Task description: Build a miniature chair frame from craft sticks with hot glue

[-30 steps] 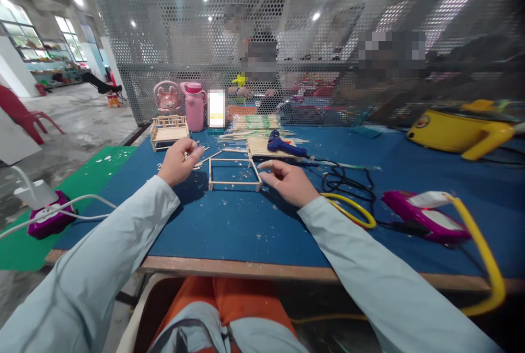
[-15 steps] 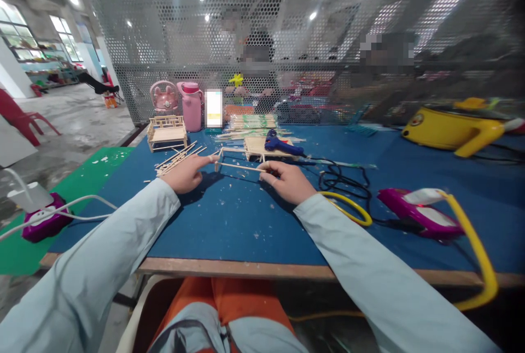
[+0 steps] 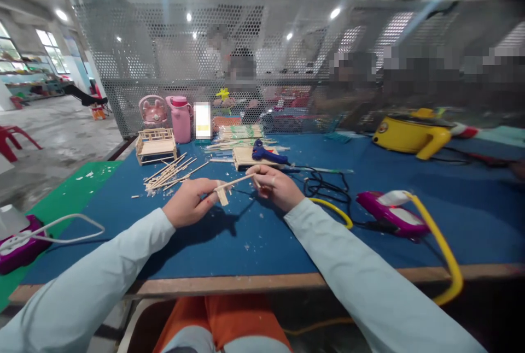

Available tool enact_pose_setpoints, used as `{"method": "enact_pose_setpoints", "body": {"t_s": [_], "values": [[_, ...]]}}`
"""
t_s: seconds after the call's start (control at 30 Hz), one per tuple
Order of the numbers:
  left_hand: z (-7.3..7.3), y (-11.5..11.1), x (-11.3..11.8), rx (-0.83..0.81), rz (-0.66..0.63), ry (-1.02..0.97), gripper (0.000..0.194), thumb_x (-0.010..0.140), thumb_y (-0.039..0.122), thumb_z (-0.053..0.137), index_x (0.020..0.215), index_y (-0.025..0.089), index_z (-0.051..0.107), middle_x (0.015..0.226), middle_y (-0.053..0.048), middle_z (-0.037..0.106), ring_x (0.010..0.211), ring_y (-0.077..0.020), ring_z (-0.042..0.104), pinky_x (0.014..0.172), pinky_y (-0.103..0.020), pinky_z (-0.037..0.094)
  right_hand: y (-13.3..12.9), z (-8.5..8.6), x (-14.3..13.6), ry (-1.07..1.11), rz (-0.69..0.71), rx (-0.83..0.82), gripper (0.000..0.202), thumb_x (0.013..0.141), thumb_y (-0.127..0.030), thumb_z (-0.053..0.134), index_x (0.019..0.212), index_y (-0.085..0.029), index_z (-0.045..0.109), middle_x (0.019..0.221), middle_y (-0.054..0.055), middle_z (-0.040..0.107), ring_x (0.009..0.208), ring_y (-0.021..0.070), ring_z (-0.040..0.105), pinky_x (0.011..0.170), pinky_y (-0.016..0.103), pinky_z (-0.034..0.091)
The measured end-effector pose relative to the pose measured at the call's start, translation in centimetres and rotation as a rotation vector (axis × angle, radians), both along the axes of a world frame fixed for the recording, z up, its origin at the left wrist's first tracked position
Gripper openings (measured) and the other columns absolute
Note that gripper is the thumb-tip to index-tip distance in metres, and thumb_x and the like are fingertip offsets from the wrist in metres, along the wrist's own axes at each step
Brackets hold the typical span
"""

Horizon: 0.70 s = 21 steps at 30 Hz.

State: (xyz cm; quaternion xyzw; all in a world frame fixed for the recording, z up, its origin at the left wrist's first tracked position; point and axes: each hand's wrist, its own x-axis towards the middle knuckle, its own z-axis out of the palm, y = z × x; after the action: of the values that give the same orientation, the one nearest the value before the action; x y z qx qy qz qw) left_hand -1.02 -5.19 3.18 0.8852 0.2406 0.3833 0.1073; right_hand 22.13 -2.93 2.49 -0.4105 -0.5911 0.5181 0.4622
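Observation:
Between my two hands a small frame of thin wooden sticks point(image 3: 237, 181) is held above the blue tabletop, turned nearly edge-on. My left hand point(image 3: 191, 201) pinches its left end, where a short flat piece hangs down. The fingers of my right hand point(image 3: 279, 184) are closed on its right end and hide part of it. Just beyond my left hand lies a loose pile of wooden sticks point(image 3: 170, 172). Behind the right hand a blue glue gun point(image 3: 268, 154) rests on a flat stick-built panel point(image 3: 243, 157). A miniature stick bench point(image 3: 156, 148) stands at the back left.
Bundled sticks point(image 3: 240, 133) lie near the perforated metal screen point(image 3: 287, 96), beside a pink flask point(image 3: 180, 121) and a lit phone point(image 3: 202, 121). To the right are a black cable point(image 3: 328, 181), a purple power strip point(image 3: 391, 213) and a yellow pot point(image 3: 404, 134). People sit beyond the screen.
The stick frame has been lifted off the table and tilted edge-on, nearer to me. My left hand has moved from touching its corner to pinching its end. The view has tipped upward.

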Motion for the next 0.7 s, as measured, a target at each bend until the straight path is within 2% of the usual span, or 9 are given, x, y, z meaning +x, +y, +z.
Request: {"method": "enact_pose_setpoints", "body": {"t_s": [0.07, 0.13, 0.2, 0.23, 0.33, 0.4, 0.5, 0.63, 0.7], "values": [[-0.3, -0.6, 0.7, -0.134, 0.018, -0.045, 0.026, 0.086, 0.022, 0.04, 0.077, 0.015, 0.063, 0.064, -0.001, 0.065, 0.054, -0.0084, 0.056, 0.054, -0.017, 0.042, 0.2, -0.2, -0.2, -0.028, -0.114, 0.076, 0.033, 0.066, -0.033, 0.057, 0.096, -0.02, 0.052, 0.058, -0.007, 0.039, 0.045, 0.007, 0.032, 0.039, 0.019, 0.023], [-0.4, -0.9, 1.1, -0.2, 0.085, -0.113, 0.028, 0.086, 0.023, 0.038, 0.072, 0.015, 0.061, 0.059, 0.0, 0.062, 0.045, -0.0067, 0.05, 0.049, -0.017, 0.039, 0.2, -0.3, -0.5, -0.114, -0.31, 0.239, 0.039, 0.067, -0.032, 0.058, 0.102, -0.021, 0.049, 0.066, -0.005, 0.042, 0.05, 0.0077, 0.036, 0.043, 0.021, 0.03], [-0.3, -1.1, 1.4, -0.173, 0.185, -0.169, 0.031, 0.087, 0.024, 0.038, 0.068, 0.015, 0.06, 0.059, 0.0, 0.062, 0.046, -0.0075, 0.051, 0.051, -0.018, 0.039, -0.2, -0.2, -0.7, -0.262, -0.5, 0.462, 0.037, 0.068, -0.031, 0.059, 0.102, -0.02, 0.05, 0.072, -0.003, 0.046, 0.056, 0.0093, 0.041, 0.053, 0.024, 0.038], [-0.2, -1.3, 1.5, -0.138, 0.228, -0.19, 0.031, 0.087, 0.025, 0.038, 0.068, 0.015, 0.06, 0.059, 0.0, 0.062, 0.05, -0.0085, 0.053, 0.053, -0.018, 0.04, -0.5, -0.2, -0.9, -0.355, -0.55, 0.576, 0.036, 0.07, -0.031, 0.059, 0.103, -0.019, 0.052, 0.074, -0.002, 0.048, 0.058, 0.0104, 0.042, 0.057, 0.026, 0.04], [0.2, -1.9, 1.7, -0.036, 0.269, -0.216, 0.026, 0.086, 0.025, 0.038, 0.08, 0.016, 0.062, 0.06, -0.001, 0.061, 0.056, -0.0105, 0.055, 0.057, -0.02, 0.041, -1.8, 0.1, -1.8, -0.635, -0.528, 0.88, 0.033, 0.076, -0.028, 0.054, 0.108, -0.019, 0.055, 0.081, 0.003, 0.056, 0.069, 0.0149, 0.05, 0.066, 0.029, 0.042], [0.3, -2.3, 1.9, -0.007, 0.257, -0.224, 0.023, 0.086, 0.024, 0.039, 0.088, 0.016, 0.061, 0.061, 0.0, 0.06, 0.056, -0.0104, 0.054, 0.057, -0.02, 0.04, -2.3, 0.3, -2.4, -0.758, -0.519, 0.997, 0.026, 0.08, -0.025, 0.05, 0.103, -0.02, 0.061, 0.085, 0.005, 0.06, 0.078, 0.0168, 0.054, 0.071, 0.029, 0.042], [0.2, -2.8, 2.3, -0.099, 0.22, -0.295, 0.017, 0.083, 0.023, 0.045, 0.093, 0.016, 0.056, 0.059, 0.002, 0.054, 0.05, -0.0085, 0.048, 0.051, -0.019, 0.037, -2.1, 0.5, -2.8, -0.86, -0.554, 1.024, 0.022, 0.084, -0.025, 0.046, 0.092, -0.021, 0.066, 0.082, 0.005, 0.063, 0.08, 0.017, 0.056, 0.071, 0.028, 0.041], [-0.2, -3.1, 2.8, -0.346, 0.044, -0.466, 0.037, 0.081, 0.022, 0.049, 0.116, 0.016, 0.04, 0.063, 0.003, 0.052, 0.05, -0.008, 0.045, 0.049, -0.019, 0.037, -1.2, 0.4, -2.7, -0.938, -0.55, 0.99, 0.022, 0.083, -0.026, 0.049, 0.094, -0.021, 0.067, 0.084, 0.005, 0.066, 0.082, 0.0177, 0.057, 0.072, 0.031, 0.037], [-0.4, -3.1, 2.8, -0.388, 0.002, -0.489, 0.035, 0.084, 0.024, 0.046, 0.118, 0.017, 0.042, 0.068, 0.001, 0.057, 0.053, -0.008, 0.047, 0.052, -0.02, 0.039, -1.1, 0.3, -2.6, -0.946, -0.553, 0.981, 0.023, 0.082, -0.024, 0.049, 0.098, -0.021, 0.065, 0.086, 0.004, 0.067, 0.083, 0.0179, 0.057, 0.077, 0.033, 0.035]]}}
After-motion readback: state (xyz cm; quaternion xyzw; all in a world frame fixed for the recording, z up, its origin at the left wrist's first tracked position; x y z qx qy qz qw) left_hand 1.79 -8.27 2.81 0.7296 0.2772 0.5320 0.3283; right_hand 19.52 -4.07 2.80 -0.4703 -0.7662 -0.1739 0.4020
